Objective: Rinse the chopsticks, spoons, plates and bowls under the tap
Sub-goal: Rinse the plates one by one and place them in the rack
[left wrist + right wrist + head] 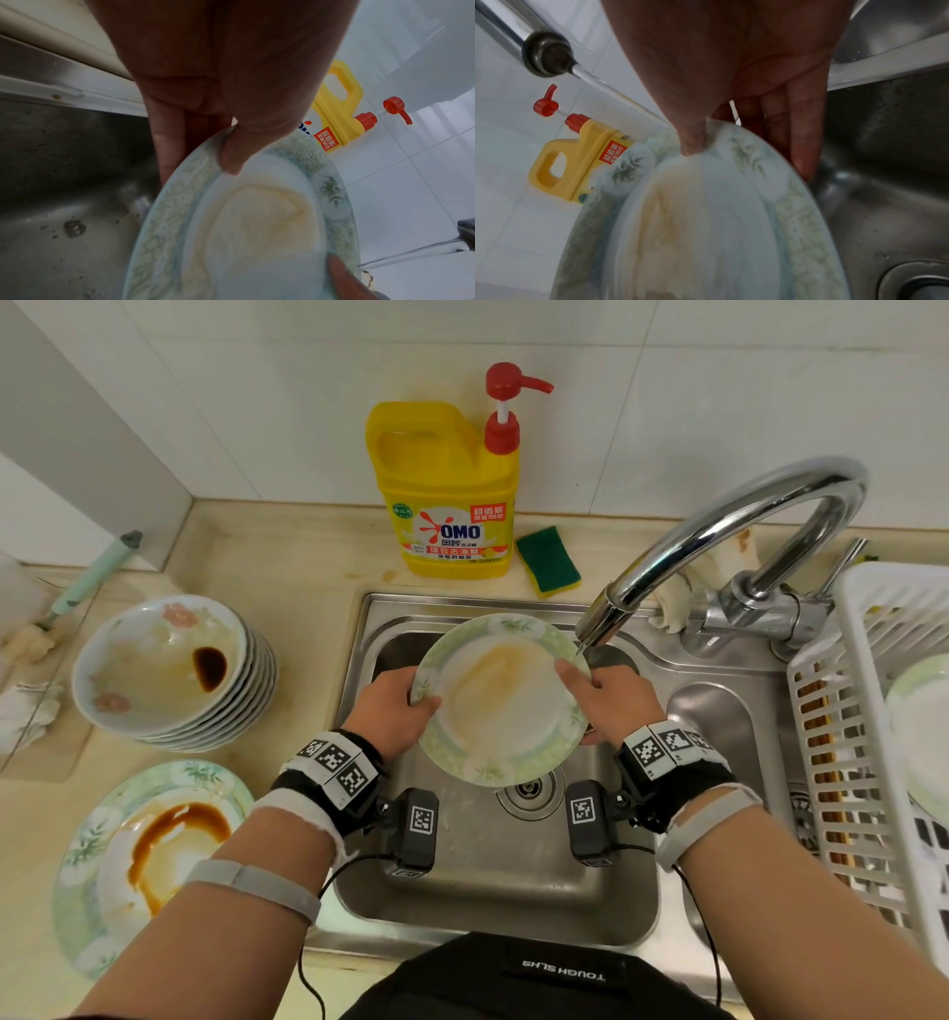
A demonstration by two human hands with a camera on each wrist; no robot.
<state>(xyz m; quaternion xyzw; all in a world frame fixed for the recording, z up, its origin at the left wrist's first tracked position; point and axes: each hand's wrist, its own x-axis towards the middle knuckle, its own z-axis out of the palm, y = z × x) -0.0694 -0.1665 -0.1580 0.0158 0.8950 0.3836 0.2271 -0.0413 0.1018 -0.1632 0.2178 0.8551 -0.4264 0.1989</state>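
A green-rimmed plate with a pale yellow-brown smear is held tilted over the sink. My left hand grips its left rim, thumb on top and fingers behind. My right hand grips the right rim the same way. The chrome tap ends just beyond the plate's far right edge, and a thin stream of water runs from the spout toward the rim by my right thumb.
A stack of dirty bowls and a sauce-stained plate sit on the counter at left. A yellow detergent bottle and a green sponge stand behind the sink. A white drying rack holding a plate and chopsticks stands at right.
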